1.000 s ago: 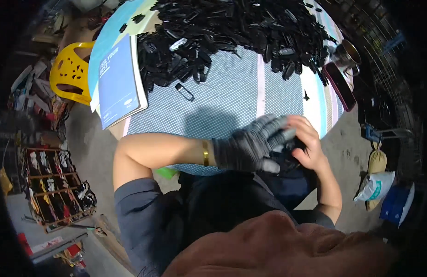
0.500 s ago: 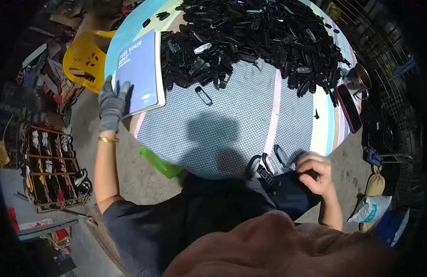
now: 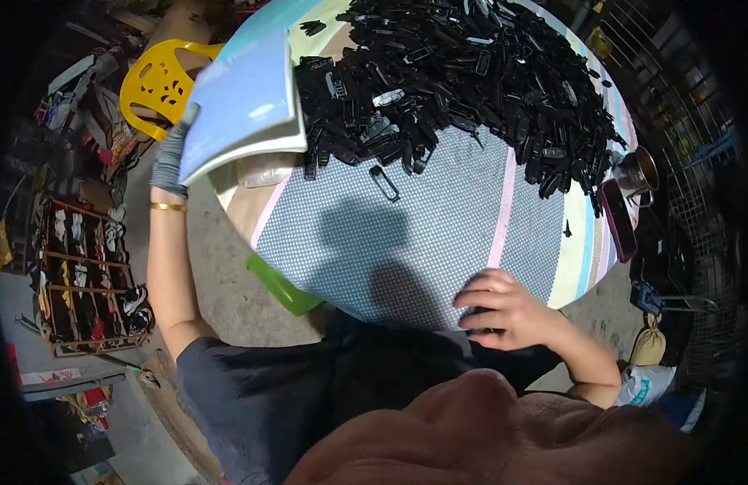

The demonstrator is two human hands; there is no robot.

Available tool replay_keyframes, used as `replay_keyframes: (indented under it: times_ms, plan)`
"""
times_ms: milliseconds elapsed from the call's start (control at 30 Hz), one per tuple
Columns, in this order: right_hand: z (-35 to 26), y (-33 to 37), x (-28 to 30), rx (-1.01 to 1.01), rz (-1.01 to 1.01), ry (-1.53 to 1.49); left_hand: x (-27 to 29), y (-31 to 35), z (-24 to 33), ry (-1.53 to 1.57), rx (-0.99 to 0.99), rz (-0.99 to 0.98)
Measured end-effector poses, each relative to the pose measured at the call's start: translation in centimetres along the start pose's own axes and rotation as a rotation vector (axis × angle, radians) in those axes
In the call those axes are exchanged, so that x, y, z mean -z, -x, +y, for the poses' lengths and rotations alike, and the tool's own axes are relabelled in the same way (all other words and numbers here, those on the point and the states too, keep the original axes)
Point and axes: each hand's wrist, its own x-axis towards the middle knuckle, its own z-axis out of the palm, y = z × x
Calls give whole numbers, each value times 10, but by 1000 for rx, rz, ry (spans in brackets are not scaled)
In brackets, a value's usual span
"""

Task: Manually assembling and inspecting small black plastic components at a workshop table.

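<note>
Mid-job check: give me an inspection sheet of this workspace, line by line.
Surface: round table, striped, patterned cover.
Things: book, near edge tilted up; black parts piled across the far side; one loose frame apart, nearer the person.
Clutter: phone and metal mug at the right edge.
Hands: left hand gloved, holding the book's left edge; right hand bare, fingers curled, at the near edge, contents unclear.
Cables: nothing seen.
Surroundings: yellow chair and rack left; sacks right.
</note>
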Motion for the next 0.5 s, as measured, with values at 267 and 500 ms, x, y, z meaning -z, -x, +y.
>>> replay_keyframes:
  times_ms: [267, 500]
  plan:
    - [-11, -14, 24, -153, -49, -271, 55, -58, 20, 136, -159, 122]
    - [52, -220, -14, 195, 297, 526, 51, -81, -37, -110, 54, 184]
